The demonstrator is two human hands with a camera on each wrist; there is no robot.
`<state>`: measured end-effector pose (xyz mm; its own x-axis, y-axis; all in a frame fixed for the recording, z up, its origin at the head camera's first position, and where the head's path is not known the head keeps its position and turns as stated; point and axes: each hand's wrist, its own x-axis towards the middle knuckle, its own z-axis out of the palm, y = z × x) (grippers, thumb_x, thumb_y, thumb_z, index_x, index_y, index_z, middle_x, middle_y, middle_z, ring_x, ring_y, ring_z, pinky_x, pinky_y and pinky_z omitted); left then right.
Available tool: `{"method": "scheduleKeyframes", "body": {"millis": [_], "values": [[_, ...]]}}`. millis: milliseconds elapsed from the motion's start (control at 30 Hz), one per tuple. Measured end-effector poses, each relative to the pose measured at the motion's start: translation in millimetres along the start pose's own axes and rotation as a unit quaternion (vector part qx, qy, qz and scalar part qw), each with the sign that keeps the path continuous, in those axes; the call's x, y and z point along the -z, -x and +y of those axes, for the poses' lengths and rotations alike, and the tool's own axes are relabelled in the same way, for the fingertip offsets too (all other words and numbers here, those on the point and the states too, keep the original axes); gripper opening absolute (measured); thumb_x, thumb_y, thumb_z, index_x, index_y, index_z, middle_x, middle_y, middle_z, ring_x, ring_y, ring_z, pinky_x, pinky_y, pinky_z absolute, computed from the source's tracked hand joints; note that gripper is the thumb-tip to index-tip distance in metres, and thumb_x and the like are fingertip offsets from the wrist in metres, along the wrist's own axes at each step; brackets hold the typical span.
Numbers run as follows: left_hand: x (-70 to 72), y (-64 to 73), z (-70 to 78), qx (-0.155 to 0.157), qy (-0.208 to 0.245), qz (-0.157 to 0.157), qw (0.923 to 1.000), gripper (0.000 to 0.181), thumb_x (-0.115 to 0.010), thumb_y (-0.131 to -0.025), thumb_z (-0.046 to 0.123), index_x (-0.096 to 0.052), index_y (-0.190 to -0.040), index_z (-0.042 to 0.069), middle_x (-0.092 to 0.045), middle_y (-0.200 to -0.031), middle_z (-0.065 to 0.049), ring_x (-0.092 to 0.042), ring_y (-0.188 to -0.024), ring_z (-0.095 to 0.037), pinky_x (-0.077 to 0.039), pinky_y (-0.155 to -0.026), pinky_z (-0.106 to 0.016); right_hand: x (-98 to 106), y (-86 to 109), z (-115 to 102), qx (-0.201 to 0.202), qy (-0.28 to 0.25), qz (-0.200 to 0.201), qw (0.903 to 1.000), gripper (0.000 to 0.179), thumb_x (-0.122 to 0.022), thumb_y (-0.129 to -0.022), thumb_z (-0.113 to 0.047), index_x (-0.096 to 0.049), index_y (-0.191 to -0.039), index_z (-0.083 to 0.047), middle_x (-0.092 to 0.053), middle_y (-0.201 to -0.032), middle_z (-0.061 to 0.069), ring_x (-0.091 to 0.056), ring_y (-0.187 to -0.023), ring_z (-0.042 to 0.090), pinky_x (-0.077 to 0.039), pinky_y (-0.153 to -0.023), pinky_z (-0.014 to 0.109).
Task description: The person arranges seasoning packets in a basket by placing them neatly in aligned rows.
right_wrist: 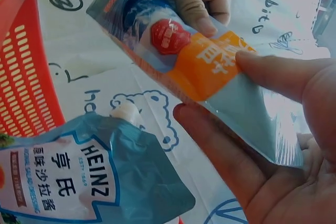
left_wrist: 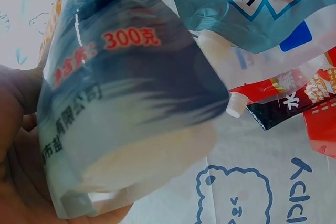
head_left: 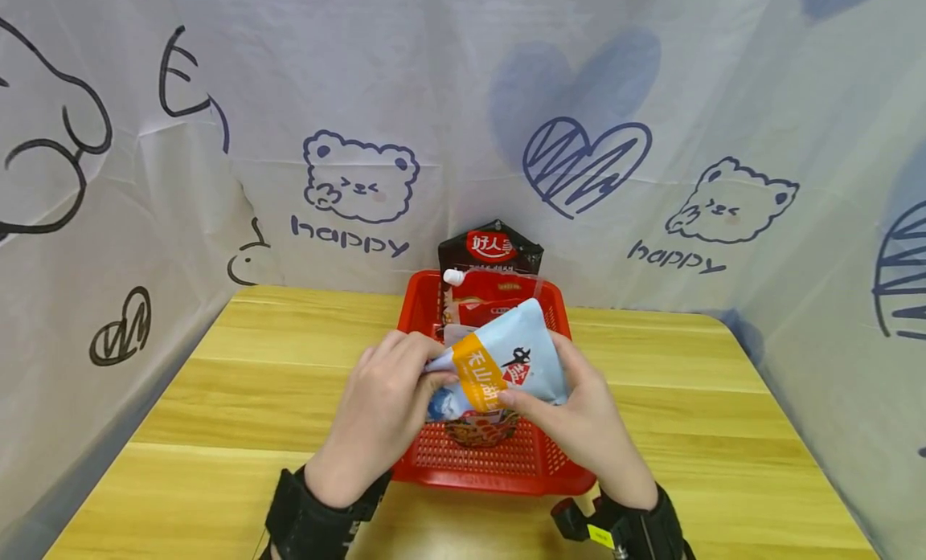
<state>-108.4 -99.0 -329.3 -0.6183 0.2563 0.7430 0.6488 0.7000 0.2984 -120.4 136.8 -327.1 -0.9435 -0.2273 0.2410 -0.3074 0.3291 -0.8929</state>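
Observation:
Both hands hold a light blue bag of salt (head_left: 531,335) with an orange band, tilted above a red plastic basket (head_left: 499,484). My left hand (head_left: 387,407) pinches the bag's left end between thumb and fingers. At the other end, my right hand (head_left: 582,411) grips it, thumb on the printed front and fingers behind. Red print reading 300 grams shows on the salt bag (left_wrist: 131,93) in the left wrist view. A blue Heinz salad dressing pouch (right_wrist: 105,182) with a white cap stands close by in the right wrist view.
Inside the basket are a black pouch (head_left: 524,259), a red pouch (head_left: 492,287) with a white spout cap and a colourful printed pack (head_left: 481,433). The basket stands on a wooden table (head_left: 673,383). A printed white cloth (head_left: 463,126) hangs behind and at both sides.

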Motion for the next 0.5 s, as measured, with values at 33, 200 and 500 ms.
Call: {"method": "scheduleKeyframes", "body": {"millis": [33, 200, 500], "values": [[-0.1, 0.0, -0.1, 0.002, 0.002, 0.002, 1.0, 0.026, -0.083, -0.084, 0.018, -0.064, -0.098, 0.007, -0.068, -0.09, -0.002, -0.056, -0.082, -0.018, -0.045, -0.064, -0.031, -0.4, 0.0, -0.1, -0.001, 0.0, 0.003, 1.0, 0.072, -0.088, -0.084, -0.014, -0.052, -0.147, -0.008, -0.065, -0.126, 0.014, -0.066, -0.104, 0.033, -0.064, -0.079, 0.036], [-0.5, 0.6, 0.2, 0.006, 0.007, -0.003, 1.0, 0.025, -0.083, -0.085, 0.019, -0.065, -0.099, 0.007, -0.067, -0.09, -0.002, -0.056, -0.081, -0.017, -0.045, -0.064, -0.03, -2.3, 0.4, 0.7, -0.004, -0.008, 0.024, 0.9997, 0.065, -0.088, -0.084, -0.013, -0.057, -0.141, -0.007, -0.068, -0.122, 0.013, -0.067, -0.1, 0.032, -0.064, -0.078, 0.035], [3.1, 1.2, -0.8, 0.026, 0.018, -0.049, 0.9983, 0.029, -0.082, -0.089, 0.021, -0.065, -0.105, 0.005, -0.063, -0.09, -0.002, -0.053, -0.08, -0.014, -0.048, -0.065, -0.029, -3.9, 0.7, 5.1, 0.037, -0.017, 0.064, 0.9972, 0.053, -0.088, -0.083, -0.007, -0.065, -0.13, -0.002, -0.072, -0.114, 0.016, -0.069, -0.091, 0.03, -0.063, -0.073, 0.033]]}}
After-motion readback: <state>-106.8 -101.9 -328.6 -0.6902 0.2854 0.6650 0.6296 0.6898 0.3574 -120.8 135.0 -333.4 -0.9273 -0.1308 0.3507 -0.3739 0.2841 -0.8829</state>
